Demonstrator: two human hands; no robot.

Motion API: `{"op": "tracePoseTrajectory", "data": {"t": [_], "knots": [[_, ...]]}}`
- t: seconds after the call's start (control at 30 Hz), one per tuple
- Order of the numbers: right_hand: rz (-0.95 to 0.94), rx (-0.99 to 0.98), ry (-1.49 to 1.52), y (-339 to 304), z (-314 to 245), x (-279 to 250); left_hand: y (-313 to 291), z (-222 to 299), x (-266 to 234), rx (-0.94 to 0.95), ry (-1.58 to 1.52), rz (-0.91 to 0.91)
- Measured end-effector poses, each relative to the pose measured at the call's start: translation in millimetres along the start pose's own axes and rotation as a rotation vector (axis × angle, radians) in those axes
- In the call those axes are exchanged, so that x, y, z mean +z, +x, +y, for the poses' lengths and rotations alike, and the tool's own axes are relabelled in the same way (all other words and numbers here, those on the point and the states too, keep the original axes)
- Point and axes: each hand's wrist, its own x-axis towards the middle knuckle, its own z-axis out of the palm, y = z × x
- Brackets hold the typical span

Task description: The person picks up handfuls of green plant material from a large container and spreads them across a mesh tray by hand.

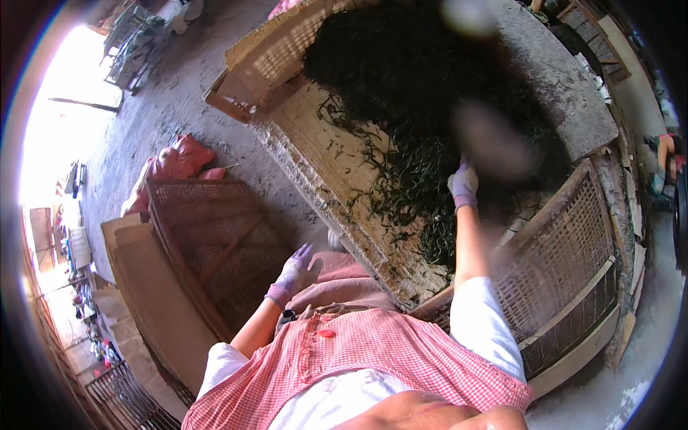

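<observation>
A large heap of dark green, curled strips [380, 64] lies on a wooden board [315, 147], with looser pieces spread along its near left side; their exact kind is hard to make out. My right hand [464, 185], in a light purple glove, reaches out to the heap's near right edge. Its fingers look bunched together among the strips, and what they hold, if anything, is hidden. Low at my left side, my left hand [292, 276], gloved alike, has its fingers stretched out and holds nothing. It hovers beside a pinkish cloth [347, 278].
A woven panel in a wooden frame [566, 251] stands at the near right, another lattice panel [276, 54] at the far left of the board. More dark woven panels [222, 244] lean at left, before red sacks [179, 156]. Blurred pale spots cover parts of the heap.
</observation>
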Motion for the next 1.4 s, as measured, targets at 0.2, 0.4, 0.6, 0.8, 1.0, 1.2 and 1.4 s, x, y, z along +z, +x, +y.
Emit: {"op": "tracePoseTrajectory", "data": {"t": [0.2,0.4,0.6,0.8,1.0,1.2,1.4], "knots": [[0.116,-0.124,0.143,-116.2,8.0,-2.4,122.9,20.6,-36.6,0.328,-0.133,-0.223],[0.330,0.582,1.906,-155.1,-79.1,-178.0,215.3,69.2,-93.4,0.153,-0.072,-0.390],[0.470,0.345,1.520,-167.5,-113.1,-258.5,282.3,175.7,-140.4,0.925,-0.546,0.013],[0.814,-0.185,1.325,-216.2,-93.0,-434.3,231.5,357.9,-299.3,1.607,-0.800,0.503],[0.988,-0.307,0.999,-239.3,-97.5,-520.5,199.8,382.2,-182.5,1.755,-0.059,-0.036],[0.773,-0.111,0.910,-266.3,-71.1,-494.0,211.0,254.9,-116.8,1.108,-0.545,-0.685],[0.163,-0.028,0.955,-185.1,-56.9,-398.3,184.7,330.8,-102.0,1.154,-0.985,-0.757]]}}
